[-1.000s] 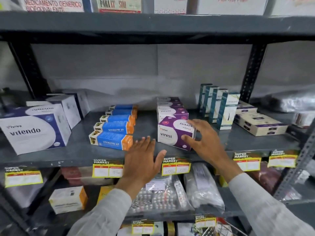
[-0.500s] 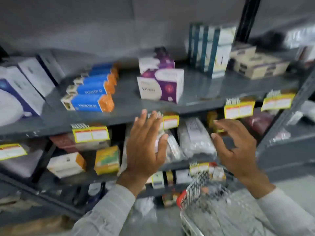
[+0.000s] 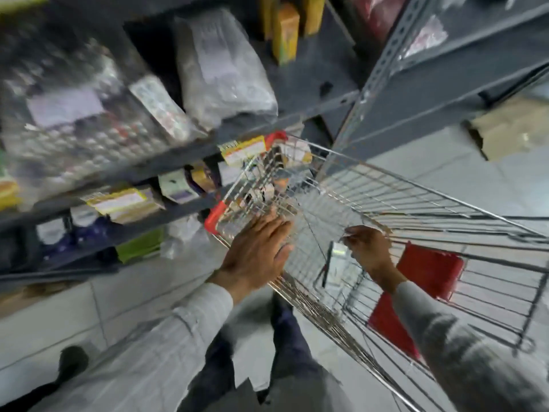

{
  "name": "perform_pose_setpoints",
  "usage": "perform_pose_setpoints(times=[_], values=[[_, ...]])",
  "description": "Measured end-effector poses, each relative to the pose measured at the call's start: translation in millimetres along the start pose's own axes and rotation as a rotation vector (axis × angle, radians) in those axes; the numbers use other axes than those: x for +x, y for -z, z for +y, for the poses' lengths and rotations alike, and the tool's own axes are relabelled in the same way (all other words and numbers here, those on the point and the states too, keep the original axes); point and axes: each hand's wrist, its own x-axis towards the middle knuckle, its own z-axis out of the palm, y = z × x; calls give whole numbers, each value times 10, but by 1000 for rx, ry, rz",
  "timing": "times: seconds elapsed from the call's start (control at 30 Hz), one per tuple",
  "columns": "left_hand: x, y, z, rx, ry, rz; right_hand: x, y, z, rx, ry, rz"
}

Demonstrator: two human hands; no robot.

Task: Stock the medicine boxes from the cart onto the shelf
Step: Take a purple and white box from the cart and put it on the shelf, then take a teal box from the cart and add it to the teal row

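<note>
Your left hand (image 3: 255, 257): spread wide, empty, over the wire cart (image 3: 416, 203) rim. Your right hand (image 3: 370, 251): fingers curled narrow inside the cart; hold cannot be told. Shelf (image 3: 178, 162): beside cart.

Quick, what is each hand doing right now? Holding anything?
Left hand: open, fingers spread, holding nothing, over the wire cart.
Right hand: fingers curled inside the cart; whether it grips anything cannot be told.
</note>
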Motion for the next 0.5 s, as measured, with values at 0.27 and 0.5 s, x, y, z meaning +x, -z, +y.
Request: perform_pose_setpoints(times=[0.27, 0.5], values=[[-29, -518, -95, -56, 160, -154, 361, -449, 1124, -263, -391, -261], [-15, -539, -132, -72, 195, -177, 347, -1013, 1408, -245, -415, -38]])
